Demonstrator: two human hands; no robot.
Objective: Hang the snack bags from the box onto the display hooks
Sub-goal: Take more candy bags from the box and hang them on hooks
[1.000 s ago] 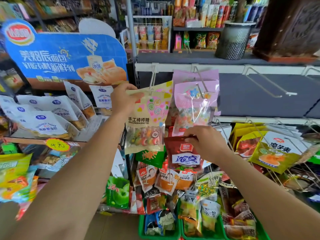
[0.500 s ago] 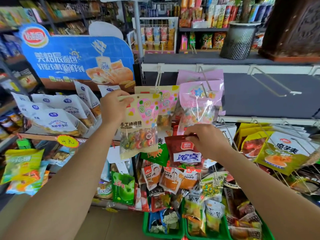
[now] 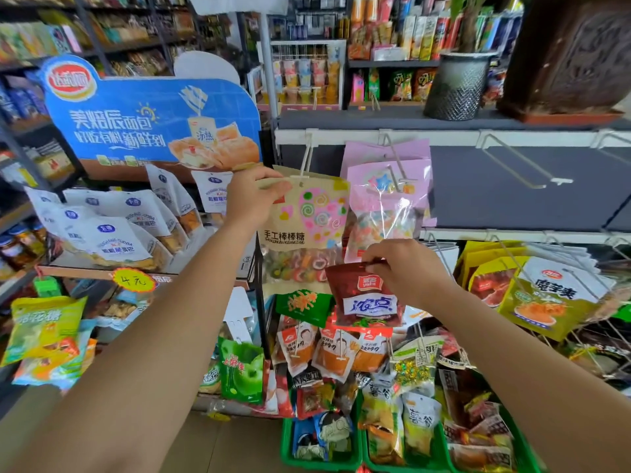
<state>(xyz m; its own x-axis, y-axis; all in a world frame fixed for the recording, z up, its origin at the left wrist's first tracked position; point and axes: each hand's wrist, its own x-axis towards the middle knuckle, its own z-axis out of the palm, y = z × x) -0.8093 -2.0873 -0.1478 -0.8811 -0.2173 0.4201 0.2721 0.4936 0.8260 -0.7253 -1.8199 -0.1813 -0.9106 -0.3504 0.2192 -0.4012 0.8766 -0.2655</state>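
Observation:
My left hand (image 3: 251, 199) pinches the top left corner of a yellow lollipop bag (image 3: 307, 220) with a pink heart print. The bag's hole sits at the tip of a white display hook (image 3: 306, 158) that slopes down from the top rail. Lower and to the right, my right hand (image 3: 403, 268) holds a dark red snack bag (image 3: 363, 295) by its top edge, in front of the rack. A pink candy bag (image 3: 387, 199) hangs on the neighbouring hook. No box is in view.
Bare wire hooks (image 3: 522, 165) stick out of the top rail to the right. Yellow-green bags (image 3: 543, 295) hang lower right. Green baskets (image 3: 321, 455) of snacks stand on the floor below. A blue bread display (image 3: 150, 121) with white bags stands left.
My left hand has carried the lollipop bag right and up against the hook, so the hook's tip now sits at the bag's hole. My right hand has kept the red bag nearly still.

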